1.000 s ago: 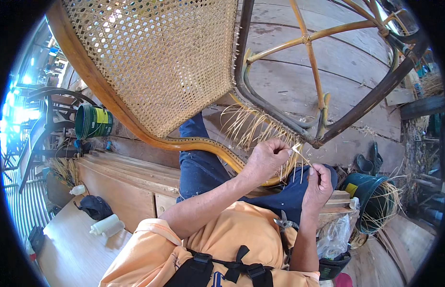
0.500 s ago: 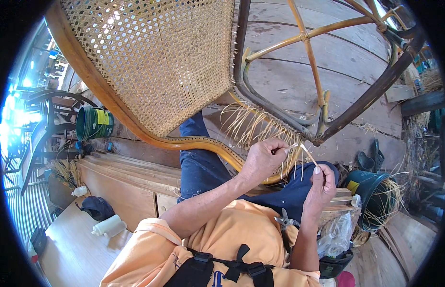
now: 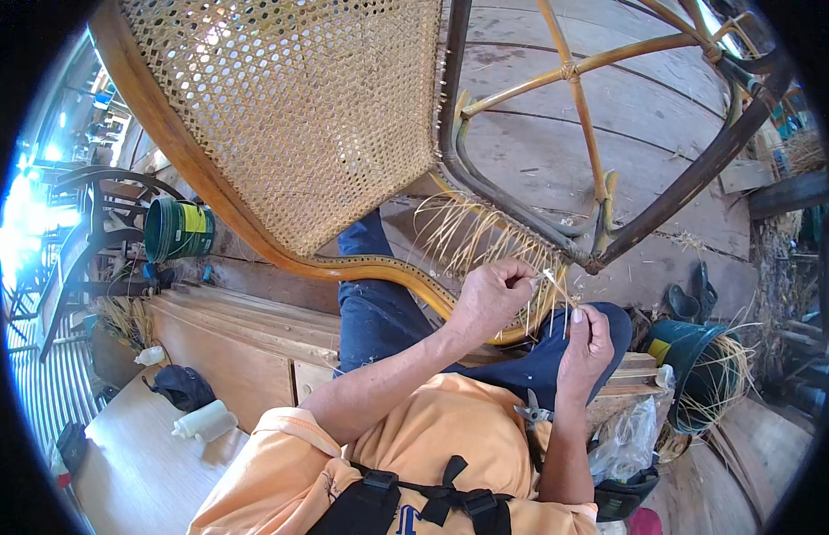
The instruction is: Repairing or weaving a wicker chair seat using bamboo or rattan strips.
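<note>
My right hand (image 3: 585, 352) pinches a thin pale stick (image 3: 561, 291) whose tip looks white. That tip is close to the fingers of my left hand (image 3: 493, 301), which are pinched together on something too small to make out. Loose cane strands (image 3: 472, 236) hang in a fringe from the dark edge of a rattan chair frame (image 3: 512, 207), behind and beside my left hand. A woven cane panel (image 3: 325, 134) fills the neighbouring part, bordered by a curved brown rail (image 3: 209, 201) with a row of small holes along its lower stretch.
Pliers (image 3: 533, 412) lie against my orange shirt by the right forearm. A tipped green bucket (image 3: 686, 357) holding cane strands is at right, near a clear plastic bag (image 3: 624, 446). Left are another green bucket (image 3: 164, 234), a white bottle (image 3: 205, 421) and a dark cap (image 3: 181, 388).
My right hand has shifted slightly left, bringing the stick's white tip nearer the left fingers. My left hand stays nearly in place.
</note>
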`<action>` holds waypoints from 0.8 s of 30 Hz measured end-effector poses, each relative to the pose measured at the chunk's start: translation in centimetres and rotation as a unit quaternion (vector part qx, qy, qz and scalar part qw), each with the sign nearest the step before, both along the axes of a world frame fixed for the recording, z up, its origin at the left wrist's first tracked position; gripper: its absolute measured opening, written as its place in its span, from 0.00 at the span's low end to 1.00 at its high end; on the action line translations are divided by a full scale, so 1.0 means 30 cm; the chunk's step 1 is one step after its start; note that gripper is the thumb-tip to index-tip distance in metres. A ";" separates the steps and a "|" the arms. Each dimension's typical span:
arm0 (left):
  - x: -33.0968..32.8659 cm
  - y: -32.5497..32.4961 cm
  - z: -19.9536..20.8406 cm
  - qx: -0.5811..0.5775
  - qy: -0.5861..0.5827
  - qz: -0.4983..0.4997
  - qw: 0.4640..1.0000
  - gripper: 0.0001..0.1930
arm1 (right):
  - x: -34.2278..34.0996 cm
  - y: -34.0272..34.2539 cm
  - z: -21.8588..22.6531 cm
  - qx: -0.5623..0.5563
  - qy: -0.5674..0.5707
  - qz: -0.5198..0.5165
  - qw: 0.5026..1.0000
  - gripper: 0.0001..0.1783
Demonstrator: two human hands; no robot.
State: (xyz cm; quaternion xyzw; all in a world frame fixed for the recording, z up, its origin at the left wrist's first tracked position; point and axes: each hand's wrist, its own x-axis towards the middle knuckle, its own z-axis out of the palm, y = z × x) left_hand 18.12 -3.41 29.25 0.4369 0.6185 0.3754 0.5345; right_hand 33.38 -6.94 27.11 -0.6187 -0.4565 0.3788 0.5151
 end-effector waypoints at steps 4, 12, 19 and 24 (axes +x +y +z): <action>0.020 -0.006 -0.021 0.083 0.096 -0.019 0.992 0.08 | 0.031 0.010 0.035 -0.031 0.005 -0.036 0.999 0.05; -0.457 0.074 0.160 0.145 0.189 0.002 0.971 0.10 | 0.484 -0.089 0.011 -0.077 -0.078 -0.241 0.964 0.08; -0.741 0.334 0.427 0.043 0.416 0.152 0.896 0.09 | 1.024 -0.371 -0.270 -0.142 -0.526 -0.228 0.807 0.12; -0.408 0.467 0.089 0.150 0.574 -0.172 0.787 0.13 | 1.127 -0.350 -0.325 -0.226 -0.541 -0.114 0.802 0.25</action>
